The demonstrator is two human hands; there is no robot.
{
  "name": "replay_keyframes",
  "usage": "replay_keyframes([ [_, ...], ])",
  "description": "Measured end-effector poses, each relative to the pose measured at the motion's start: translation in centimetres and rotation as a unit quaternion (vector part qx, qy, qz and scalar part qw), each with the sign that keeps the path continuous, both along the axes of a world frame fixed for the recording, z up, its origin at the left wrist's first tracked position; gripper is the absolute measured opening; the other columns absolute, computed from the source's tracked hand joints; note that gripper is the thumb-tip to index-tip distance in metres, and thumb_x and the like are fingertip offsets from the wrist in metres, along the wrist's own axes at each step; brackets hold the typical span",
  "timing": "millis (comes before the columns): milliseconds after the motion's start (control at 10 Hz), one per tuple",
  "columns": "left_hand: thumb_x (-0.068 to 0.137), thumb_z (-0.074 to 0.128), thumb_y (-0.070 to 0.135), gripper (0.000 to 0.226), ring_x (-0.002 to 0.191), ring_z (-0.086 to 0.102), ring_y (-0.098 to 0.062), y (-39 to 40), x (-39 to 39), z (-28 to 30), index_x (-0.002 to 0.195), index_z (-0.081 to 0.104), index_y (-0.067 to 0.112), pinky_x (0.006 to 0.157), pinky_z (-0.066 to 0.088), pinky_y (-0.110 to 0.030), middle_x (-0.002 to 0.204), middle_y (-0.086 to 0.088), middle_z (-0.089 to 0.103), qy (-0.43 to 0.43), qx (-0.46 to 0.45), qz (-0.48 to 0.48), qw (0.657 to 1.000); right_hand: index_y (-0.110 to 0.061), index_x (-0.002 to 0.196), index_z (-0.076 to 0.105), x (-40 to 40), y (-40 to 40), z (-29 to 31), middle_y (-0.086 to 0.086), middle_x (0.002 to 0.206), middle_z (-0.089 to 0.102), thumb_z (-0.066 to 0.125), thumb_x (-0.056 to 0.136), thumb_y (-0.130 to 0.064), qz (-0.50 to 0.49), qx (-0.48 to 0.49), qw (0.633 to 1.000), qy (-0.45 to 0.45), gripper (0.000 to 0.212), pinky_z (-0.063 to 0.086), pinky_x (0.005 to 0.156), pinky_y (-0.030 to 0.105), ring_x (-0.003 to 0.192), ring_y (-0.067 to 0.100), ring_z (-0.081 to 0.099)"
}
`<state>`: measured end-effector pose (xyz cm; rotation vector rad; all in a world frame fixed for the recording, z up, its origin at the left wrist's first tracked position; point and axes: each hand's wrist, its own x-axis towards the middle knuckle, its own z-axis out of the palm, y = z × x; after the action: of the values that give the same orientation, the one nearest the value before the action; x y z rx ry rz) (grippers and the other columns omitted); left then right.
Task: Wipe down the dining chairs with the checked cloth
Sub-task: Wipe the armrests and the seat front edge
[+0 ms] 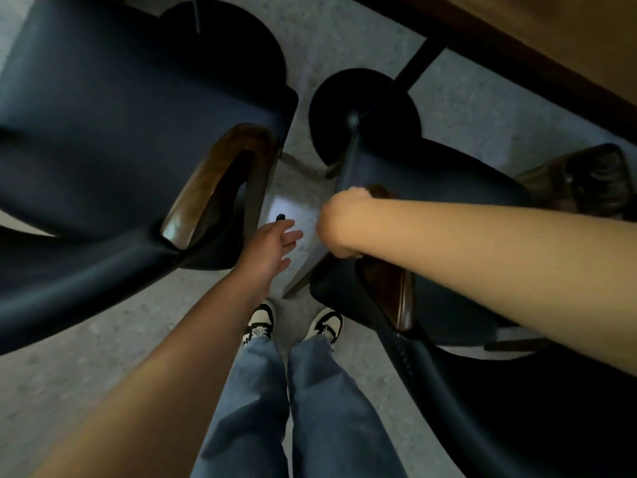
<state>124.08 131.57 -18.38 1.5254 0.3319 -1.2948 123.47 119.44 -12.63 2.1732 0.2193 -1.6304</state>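
Two dark padded dining chairs stand either side of me, the left chair [103,139] and the right chair [458,305], each with a brown wooden armrest. My right hand [339,225] is bent down at the wrist over the front of the right chair's armrest [396,291], fingers curled under and mostly hidden. A pale, blurred sheet that looks like the cloth [300,229] hangs from under that hand into the gap between the chairs; no check pattern shows. My left hand [272,246] reaches into the gap with fingers spread, just short of the sheet.
The left chair's armrest [206,188] is close to my left wrist. A wooden table [551,46] with a black leg and round base [365,112] fills the top right. My feet [293,322] stand on the speckled floor between the chairs.
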Motion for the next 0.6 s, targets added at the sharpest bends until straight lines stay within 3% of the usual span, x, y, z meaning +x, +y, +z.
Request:
replay_keyframes([
  [100, 0.106, 0.031, 0.031, 0.036, 0.129, 0.049, -0.019, 0.7, 0.2, -0.8, 0.133, 0.051, 0.018, 0.11, 0.035, -0.042, 0.133, -0.005, 0.06, -0.012, 0.0, 0.003, 1.0, -0.018, 0.109, 0.065, 0.2, -0.2, -3.1, 0.0, 0.091, 0.06, 0.058, 0.089, -0.024, -0.241, 0.07, 0.968, 0.013, 0.023, 0.05, 0.089, 0.043, 0.096, 0.024, 0.057],
  [200, 0.106, 0.031, 0.03, 0.032, 0.126, 0.051, -0.018, 1.2, 0.6, -1.2, 0.128, 0.052, 0.021, 0.111, 0.036, -0.042, 0.131, -0.004, 0.061, -0.022, 0.001, 0.015, 1.0, -0.021, 0.093, 0.065, 1.0, -1.4, -3.0, 0.006, 0.09, 0.064, 0.061, 0.086, -0.014, -0.372, 0.137, 0.918, -0.027, 0.01, 0.051, 0.083, 0.038, 0.088, 0.025, 0.058],
  [300, 0.105, 0.033, 0.029, 0.034, 0.125, 0.052, -0.018, 0.4, 0.0, -0.2, 0.132, 0.051, 0.018, 0.109, 0.037, -0.04, 0.13, -0.005, 0.061, -0.009, 0.0, 0.019, 1.0, -0.018, 0.107, 0.065, 1.3, -1.9, 0.5, 0.01, 0.119, 0.061, 0.059, 0.09, -0.02, -0.271, 0.095, 0.957, -0.026, 0.019, 0.05, 0.088, 0.038, 0.107, 0.031, 0.059],
  [400, 0.103, 0.039, 0.029, 0.031, 0.123, 0.052, -0.016, -1.7, -0.9, 1.6, 0.127, 0.055, 0.018, 0.108, 0.038, -0.039, 0.126, -0.003, 0.061, -0.012, -0.013, 0.007, 1.0, -0.012, 0.111, 0.061, -1.5, -4.0, 2.1, 0.01, 0.115, 0.055, 0.053, 0.089, -0.018, -0.357, 0.141, 0.882, -0.274, 0.024, 0.049, 0.084, 0.039, 0.105, 0.033, 0.055],
  [500, 0.101, 0.044, 0.031, 0.023, 0.113, 0.054, -0.009, -4.3, -1.6, 3.2, 0.117, 0.059, 0.027, 0.107, 0.04, -0.038, 0.117, 0.006, 0.061, -0.046, -0.03, -0.01, 0.998, -0.015, 0.123, 0.054, -5.9, -4.7, 2.8, 0.006, 0.118, 0.05, 0.042, 0.094, -0.021, -0.57, 0.202, 0.67, -0.431, 0.032, 0.045, 0.093, 0.038, 0.106, 0.024, 0.051],
  [600, 0.095, 0.049, 0.041, 0.034, 0.108, 0.057, -0.009, -6.7, -2.2, 5.3, 0.125, 0.055, 0.025, 0.097, 0.045, -0.03, 0.117, 0.004, 0.062, -0.041, -0.063, -0.01, 0.997, -0.014, 0.105, 0.063, -6.3, -4.6, 2.0, 0.005, 0.103, 0.059, 0.046, 0.092, -0.022, -0.79, 0.201, 0.42, -0.399, 0.023, 0.047, 0.082, 0.032, 0.094, 0.02, 0.058],
])
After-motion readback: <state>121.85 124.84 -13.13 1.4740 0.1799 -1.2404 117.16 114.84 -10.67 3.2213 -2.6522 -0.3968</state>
